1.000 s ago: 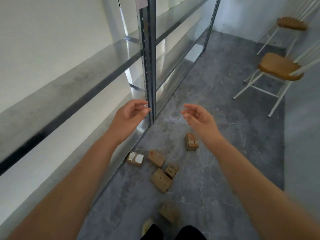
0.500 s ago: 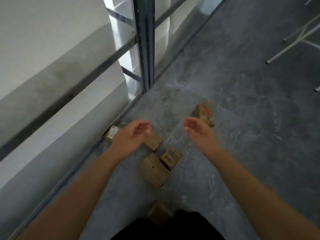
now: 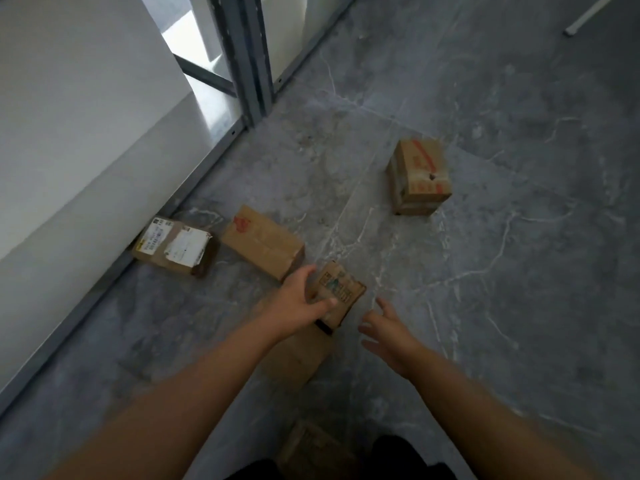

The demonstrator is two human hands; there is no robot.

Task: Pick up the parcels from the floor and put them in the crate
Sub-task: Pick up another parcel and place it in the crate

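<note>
By the feet lies a near parcel [image 3: 311, 445]; a flat parcel [image 3: 298, 362] lies under the left forearm. At its far edge the left hand [image 3: 299, 301] curls round a small parcel [image 3: 343, 289]. The right hand [image 3: 389, 329], fingers spread, holds nothing just beside. Farther: red-marked parcel [image 3: 263, 242], labelled parcel [image 3: 175, 245], taped parcel [image 3: 419, 176]. No crate is visible. Risk: the one-handed grip may slip and drop the small parcel.

Nothing is sharp enough to read. The leftmost parcel [image 3: 175, 247] carries white stickers and a yellow-edged label with dark print, all blurred. The long box [image 3: 263, 242] and the tall box [image 3: 420, 174] bear red marks, and the small box [image 3: 341, 289] has dark print; none is legible.
</note>
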